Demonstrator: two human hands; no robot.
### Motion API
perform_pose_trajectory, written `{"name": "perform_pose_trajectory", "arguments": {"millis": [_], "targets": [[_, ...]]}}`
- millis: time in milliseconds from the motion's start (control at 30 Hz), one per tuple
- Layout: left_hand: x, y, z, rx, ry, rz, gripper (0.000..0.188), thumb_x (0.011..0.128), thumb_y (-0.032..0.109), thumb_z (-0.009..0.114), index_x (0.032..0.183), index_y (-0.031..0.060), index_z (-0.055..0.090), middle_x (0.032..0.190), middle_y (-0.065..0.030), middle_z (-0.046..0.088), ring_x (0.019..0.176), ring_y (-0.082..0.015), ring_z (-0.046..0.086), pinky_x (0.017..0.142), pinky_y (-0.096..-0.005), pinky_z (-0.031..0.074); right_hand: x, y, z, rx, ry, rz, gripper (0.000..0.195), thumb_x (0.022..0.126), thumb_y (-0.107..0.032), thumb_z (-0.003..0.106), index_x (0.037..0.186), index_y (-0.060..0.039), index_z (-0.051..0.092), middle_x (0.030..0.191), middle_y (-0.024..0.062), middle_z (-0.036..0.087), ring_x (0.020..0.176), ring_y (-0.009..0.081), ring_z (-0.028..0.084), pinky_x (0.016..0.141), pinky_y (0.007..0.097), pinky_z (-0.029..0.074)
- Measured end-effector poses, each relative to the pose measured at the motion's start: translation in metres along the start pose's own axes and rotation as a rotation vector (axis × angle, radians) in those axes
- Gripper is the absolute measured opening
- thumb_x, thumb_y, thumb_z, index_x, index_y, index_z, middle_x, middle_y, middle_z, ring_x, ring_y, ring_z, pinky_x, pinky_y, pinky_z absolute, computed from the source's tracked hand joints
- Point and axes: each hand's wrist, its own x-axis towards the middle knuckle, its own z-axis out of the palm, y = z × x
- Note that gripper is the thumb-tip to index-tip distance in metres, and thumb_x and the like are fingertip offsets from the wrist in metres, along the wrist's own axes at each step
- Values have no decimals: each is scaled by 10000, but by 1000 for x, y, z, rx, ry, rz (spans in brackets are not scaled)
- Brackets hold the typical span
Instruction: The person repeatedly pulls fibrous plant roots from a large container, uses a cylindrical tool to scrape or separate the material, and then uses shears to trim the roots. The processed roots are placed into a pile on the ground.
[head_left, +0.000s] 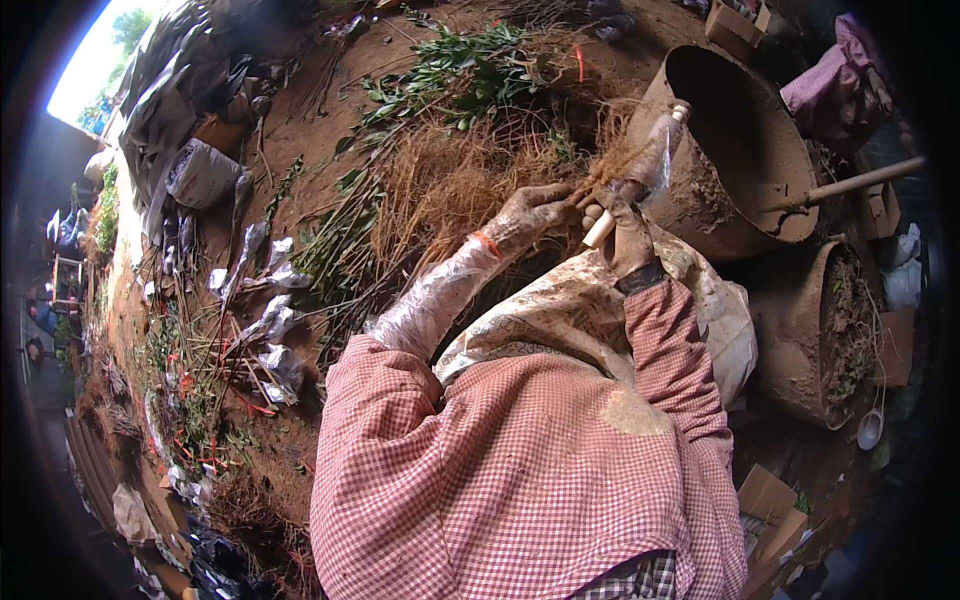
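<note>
My left hand (544, 204), with muddy fingers, pinches the base of a bundle of brown roots (611, 166). Clear film wraps that forearm, and an orange band (487, 245) circles it near the wrist. In my right hand (628, 234), also caked in mud, is a roll of clear plastic film (661, 150) on a pale core, whose end (598, 231) sticks out below the fingers. The roll lies against the roots; the exact contact is partly hidden by my fingers. Beyond my hands lies a heap of bare-root seedlings (457, 180) with green leaves (480, 67). A stained woven sack (547, 315) covers my lap.
At the right stands a mud-caked tub (720, 225) with a wooden handle (862, 184) leaning out. A second muddy container (795, 330) holds soil and plant scraps. Plastic scraps (281, 367) litter the dirt floor at left. Another person's checked sleeve (829, 86) shows upper right.
</note>
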Motion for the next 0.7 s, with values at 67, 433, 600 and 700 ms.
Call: {"name": "perform_pose_trajectory", "arguments": {"millis": [67, 433, 600, 700], "targets": [[-2, -13, 4, 141, -6, 131, 413, 961, 191, 598, 1311, -13, 518, 1122, -86, 647, 961, -144, 635, 835, -288, 541, 5, 7, -12, 88, -39, -6, 353, 856, -295, 698, 1098, -52, 612, 814, 69, 661, 706, 198, 644, 630, 337, 565], [-26, -40, 31, 630, 374, 651, 310, 891, 162, 656, 1173, 46, 605, 971, -147, 650, 889, -264, 666, 728, -340, 535, 2, 1, -8, 317, -355, -52, 237, 942, -223, 636, 1040, -24, 554, 896, 46, 570, 750, 116, 562, 649, 249, 502], [-22, -26, 40, 706, 425, 707, 273, 907, 148, 630, 1166, 62, 609, 943, -123, 652, 835, -240, 661, 674, -346, 530, -24, -16, -1, 243, -114, -180, 216, 925, -171, 655, 1122, -107, 596, 995, 19, 625, 724, 94, 565, 598, 231, 491], [-26, 8, 48, 602, 482, 788, 245, 890, 166, 658, 1123, 95, 634, 871, -132, 663, 762, -282, 670, 630, -352, 523, -53, -46, -4, 162, -77, -87, 393, 902, -139, 674, 1279, -140, 562, 1104, 9, 644, 667, 63, 493, 532, 202, 423]]}}
